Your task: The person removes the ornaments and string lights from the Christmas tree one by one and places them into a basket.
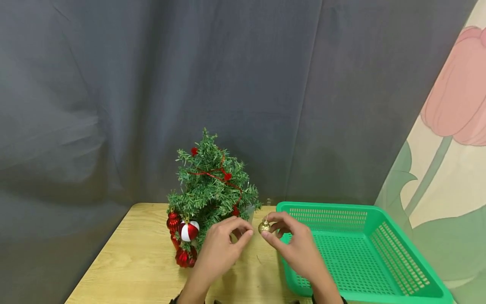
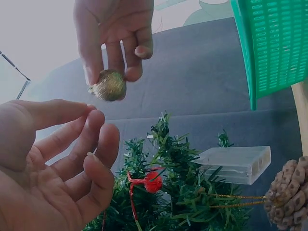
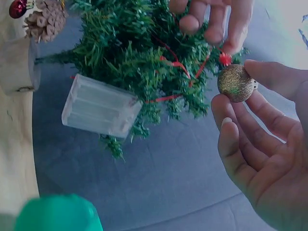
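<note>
The right hand [image 1: 300, 247] pinches a small glittery gold bauble [image 1: 264, 227] between thumb and fingertips, so its grip is closed on the ball, which is held above the wooden surface [image 1: 133, 261] just left of the green basket [image 1: 364, 253] and just right of the little Christmas tree [image 1: 210, 190]. The bauble is round, so it has no real long axis; its small cap with the hanging loop points up and slightly away from the person in the head view, and in the left wrist view the cap end shows at the ball's lower left. The left hand [image 1: 224, 247] is near the bauble but apart from it, its grip empty, fingers relaxed and lightly curved, thumb and forefinger tips turned toward the ball. That hand sits in front of the tree's lower branches, beside a red-and-white ball [image 1: 189, 230] and red ornaments [image 1: 178, 240] hanging on the tree's left side. A red string [image 1: 216, 174] winds through the branches. The wrist views show a clear plastic box [image 3: 98, 106] and a pine cone [image 2: 288, 192] among the branches.
</note>
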`<state>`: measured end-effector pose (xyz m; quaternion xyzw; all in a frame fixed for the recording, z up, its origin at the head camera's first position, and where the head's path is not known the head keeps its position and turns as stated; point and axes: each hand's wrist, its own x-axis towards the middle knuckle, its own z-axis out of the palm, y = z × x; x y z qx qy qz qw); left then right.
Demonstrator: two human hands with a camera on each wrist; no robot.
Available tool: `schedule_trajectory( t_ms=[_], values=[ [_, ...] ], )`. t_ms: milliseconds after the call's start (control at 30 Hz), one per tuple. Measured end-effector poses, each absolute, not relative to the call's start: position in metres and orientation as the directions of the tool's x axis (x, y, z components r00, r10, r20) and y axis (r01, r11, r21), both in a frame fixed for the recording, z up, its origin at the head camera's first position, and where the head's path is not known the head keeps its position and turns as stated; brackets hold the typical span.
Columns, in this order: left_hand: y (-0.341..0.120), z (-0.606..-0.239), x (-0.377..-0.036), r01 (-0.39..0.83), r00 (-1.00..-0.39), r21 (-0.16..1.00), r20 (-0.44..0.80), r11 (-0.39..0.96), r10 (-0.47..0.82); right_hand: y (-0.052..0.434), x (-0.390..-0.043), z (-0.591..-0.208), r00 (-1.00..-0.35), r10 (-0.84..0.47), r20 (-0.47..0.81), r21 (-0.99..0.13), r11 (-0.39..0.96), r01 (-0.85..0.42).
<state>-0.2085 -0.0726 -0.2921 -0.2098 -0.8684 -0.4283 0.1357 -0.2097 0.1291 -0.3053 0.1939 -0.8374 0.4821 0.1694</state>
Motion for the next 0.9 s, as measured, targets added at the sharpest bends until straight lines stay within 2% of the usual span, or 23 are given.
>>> schedule_trajectory(
  t_ms=[267,433,567,733,900],
  values=[
    [-0.075,-0.288,-0.206,0.497,-0.866,0.676,0.424,0.544,0.265,0.148,-0.211,-0.297,-0.850,-0.103,0.517,-0.693,0.532,-0.486],
    [-0.077,-0.286,-0.205,0.488,-0.872,0.675,0.412,0.554,0.266,0.162,-0.209,-0.298,-0.869,-0.075,0.489,-0.717,0.533,-0.449],
    [-0.080,-0.283,-0.206,0.493,-0.868,0.670,0.426,0.555,0.257,0.178,-0.219,-0.293,-0.878,-0.079,0.472,-0.691,0.586,-0.423],
    [-0.083,-0.281,-0.204,0.491,-0.870,0.684,0.420,0.540,0.258,0.212,-0.243,-0.272,-0.871,-0.116,0.478,-0.571,0.712,-0.408],
    [-0.084,-0.281,-0.200,0.472,-0.881,0.702,0.391,0.533,0.266,0.246,-0.272,-0.263,-0.893,-0.240,0.382,-0.469,0.782,-0.411]
  ],
)
